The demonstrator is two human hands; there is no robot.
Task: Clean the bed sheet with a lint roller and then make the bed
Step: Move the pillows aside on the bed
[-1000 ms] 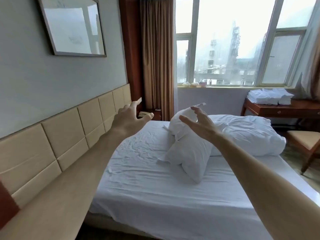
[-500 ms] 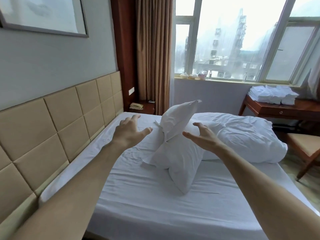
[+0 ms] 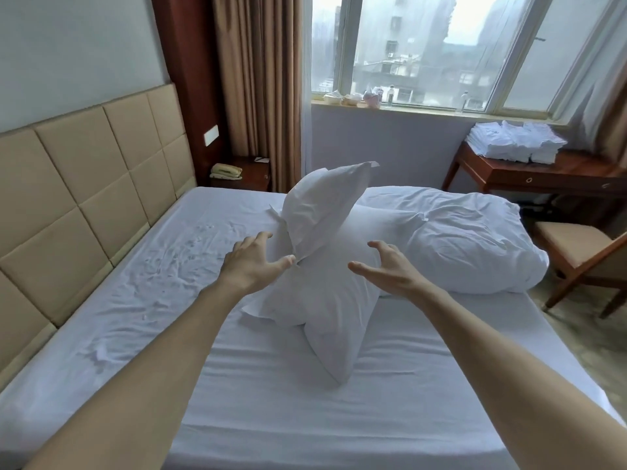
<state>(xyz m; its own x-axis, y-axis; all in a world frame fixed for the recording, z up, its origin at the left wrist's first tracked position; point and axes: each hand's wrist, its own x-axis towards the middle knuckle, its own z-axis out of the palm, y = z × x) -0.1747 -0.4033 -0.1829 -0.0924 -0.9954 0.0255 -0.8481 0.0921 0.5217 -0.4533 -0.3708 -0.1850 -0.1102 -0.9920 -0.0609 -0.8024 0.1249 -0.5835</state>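
A white fitted bed sheet (image 3: 163, 286) covers the bed, wrinkled near the headboard. Two white pillows lie mid-bed: the upper pillow (image 3: 322, 205) leans tilted on the lower pillow (image 3: 332, 313). A bunched white duvet (image 3: 464, 239) lies behind them on the right. My left hand (image 3: 252, 262) reaches out with spread fingers, its thumb close to the pillows' left side. My right hand (image 3: 386, 266) is stretched out over the lower pillow's right side, fingers apart. Neither hand holds anything. No lint roller is in view.
A padded beige headboard (image 3: 84, 184) runs along the left. A nightstand with a telephone (image 3: 226, 171) stands in the far corner by the curtain. A wooden desk (image 3: 543, 174) with folded white linens (image 3: 515, 145) and a chair (image 3: 580, 252) stand at the right.
Both hands have come lower and closer to the pillows. The view has tilted down and moved nearer the bed. The pillows have not moved.
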